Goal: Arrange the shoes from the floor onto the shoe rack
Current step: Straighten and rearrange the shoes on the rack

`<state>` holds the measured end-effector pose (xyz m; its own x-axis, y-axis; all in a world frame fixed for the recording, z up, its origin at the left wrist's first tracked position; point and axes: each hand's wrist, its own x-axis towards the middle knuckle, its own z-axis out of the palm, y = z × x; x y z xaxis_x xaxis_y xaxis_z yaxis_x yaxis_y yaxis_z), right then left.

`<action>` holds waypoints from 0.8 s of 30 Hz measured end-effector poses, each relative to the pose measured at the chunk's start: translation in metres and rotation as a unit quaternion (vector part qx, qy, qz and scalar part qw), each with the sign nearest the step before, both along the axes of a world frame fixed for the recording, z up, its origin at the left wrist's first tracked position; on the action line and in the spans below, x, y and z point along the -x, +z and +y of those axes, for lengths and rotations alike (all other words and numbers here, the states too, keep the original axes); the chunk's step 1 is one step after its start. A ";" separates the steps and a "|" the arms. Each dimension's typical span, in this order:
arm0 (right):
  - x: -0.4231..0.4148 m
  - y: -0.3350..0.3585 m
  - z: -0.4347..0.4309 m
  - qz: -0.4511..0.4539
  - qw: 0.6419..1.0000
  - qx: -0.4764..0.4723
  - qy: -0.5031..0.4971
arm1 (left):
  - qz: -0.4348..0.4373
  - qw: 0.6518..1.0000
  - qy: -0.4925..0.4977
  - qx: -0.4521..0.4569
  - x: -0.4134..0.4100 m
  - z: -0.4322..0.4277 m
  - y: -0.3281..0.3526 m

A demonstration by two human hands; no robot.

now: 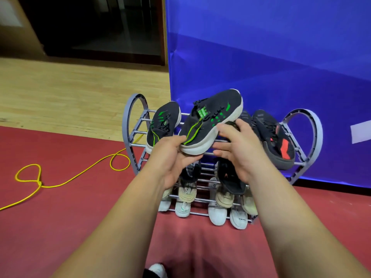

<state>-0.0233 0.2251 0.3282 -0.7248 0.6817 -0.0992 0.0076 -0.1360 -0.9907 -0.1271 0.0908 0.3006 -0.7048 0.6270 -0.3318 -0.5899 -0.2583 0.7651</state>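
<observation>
1 black-green sneaker (pixel 210 119) over open top-tier gap of shoe rack (pixel 128 125), heel gripped by left hand (pixel 170 157), sole edge touched by spread fingers (pixel 222 128) of right hand (pixel 241 153)

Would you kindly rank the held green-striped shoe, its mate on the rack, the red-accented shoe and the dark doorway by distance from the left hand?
1. Held green-striped shoe: gripped by the left hand.
2. Its mate: shoe rack top, left end.
3. Red-accented shoe: rack top, right end.
4. Dark doorway: far back, left.
</observation>
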 end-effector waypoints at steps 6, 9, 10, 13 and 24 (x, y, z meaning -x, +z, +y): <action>0.025 -0.026 -0.011 -0.064 0.988 -0.135 0.025 | -0.022 0.999 -0.009 -0.041 -0.006 0.021 -0.012; 0.030 -0.041 -0.006 -0.097 0.982 -0.163 0.016 | -0.005 1.000 -0.007 -0.015 -0.006 0.029 -0.021; 0.032 -0.046 -0.003 -0.112 0.978 -0.175 0.014 | 0.001 1.000 -0.002 0.000 -0.004 0.032 -0.026; 0.036 -0.058 0.005 -0.146 0.967 -0.209 0.009 | 0.020 0.999 -0.009 0.049 0.001 0.035 -0.037; 0.043 -0.066 0.003 -0.184 0.955 -0.230 0.012 | 0.380 0.848 -0.035 0.368 0.020 -0.009 -0.020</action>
<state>-0.0658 0.2278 0.2622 -0.7141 0.6986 -0.0444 0.3653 0.3179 -0.8749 -0.1471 0.0813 0.2807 -0.8605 0.4956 -0.1181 0.1506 0.4689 0.8703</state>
